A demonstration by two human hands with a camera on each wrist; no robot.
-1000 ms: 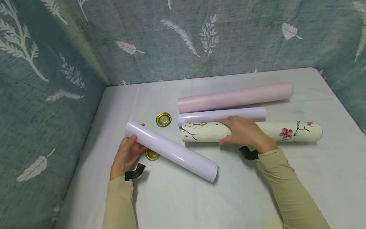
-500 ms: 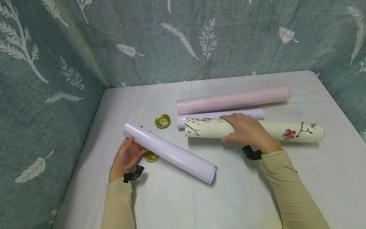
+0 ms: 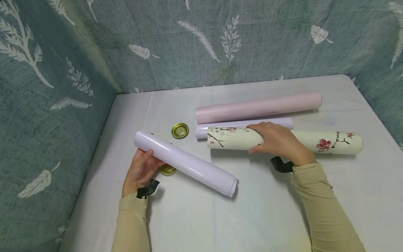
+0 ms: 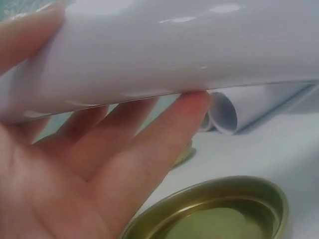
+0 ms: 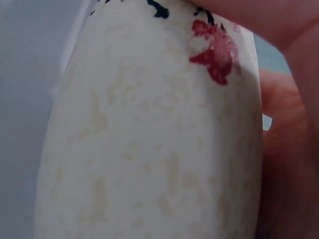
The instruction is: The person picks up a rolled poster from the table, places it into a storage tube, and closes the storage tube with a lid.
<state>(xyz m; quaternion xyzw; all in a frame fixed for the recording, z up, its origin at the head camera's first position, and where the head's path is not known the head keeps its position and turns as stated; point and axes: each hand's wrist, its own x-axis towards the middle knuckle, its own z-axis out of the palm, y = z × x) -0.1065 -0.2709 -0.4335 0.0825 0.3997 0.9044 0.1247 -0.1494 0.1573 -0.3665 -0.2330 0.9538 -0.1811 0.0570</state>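
Note:
My left hand [image 3: 143, 169] holds a glossy pale lavender paper roll [image 3: 185, 162] near its upper left end, thumb on the near side and fingers beneath. That roll slants down to the right, and its loose edge shows at the lower end. Across the top of a cream roll with a red blossom print [image 3: 315, 141], my right hand [image 3: 280, 141] grips with thumb in front and fingers over the back. In the right wrist view the cream roll [image 5: 149, 124] fills most of the picture. In the left wrist view the lavender roll [image 4: 164, 50] rests along the fingers.
Behind the cream roll lie a second lavender roll [image 3: 203, 132] and a pink roll [image 3: 258, 106]. A gold round lid [image 3: 180, 130] sits on the white table [image 3: 201, 224]. Another gold lid [image 3: 168, 170] is partly covered by the held lavender roll. Patterned green cloth [image 3: 170, 70] hangs behind.
The cream roll has shifted right and slightly back in my right hand, uncovering more of the lavender roll behind it. The roll in my left hand has moved only slightly up and left.

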